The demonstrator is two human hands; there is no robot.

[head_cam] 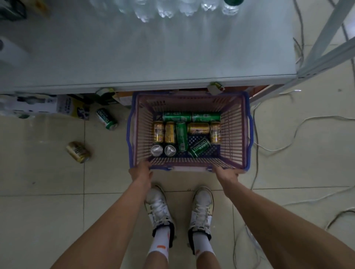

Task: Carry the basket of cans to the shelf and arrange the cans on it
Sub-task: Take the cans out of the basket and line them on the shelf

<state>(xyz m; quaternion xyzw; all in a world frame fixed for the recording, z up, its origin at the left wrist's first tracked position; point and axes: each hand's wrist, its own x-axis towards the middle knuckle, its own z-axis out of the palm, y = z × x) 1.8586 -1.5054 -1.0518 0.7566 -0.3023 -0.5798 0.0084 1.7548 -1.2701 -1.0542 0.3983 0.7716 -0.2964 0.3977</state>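
Clear water bottles (165, 8) stand in a row along the top edge of the frame, one with a green cap (233, 2) at the upper right. Cartons (38, 104) and boxes (107, 96) sit on the tiled floor (38, 172) at centre left. Thin cables (299, 126) trail loosely over the tiles on the right. A grey metal frame (326, 51) slants across the upper right corner. White sneakers (157, 205) and white socks (159, 243) show at bottom centre.

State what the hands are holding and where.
Both hands, left and right, have a grip on the near rim of the basket of cans, one at each corner.
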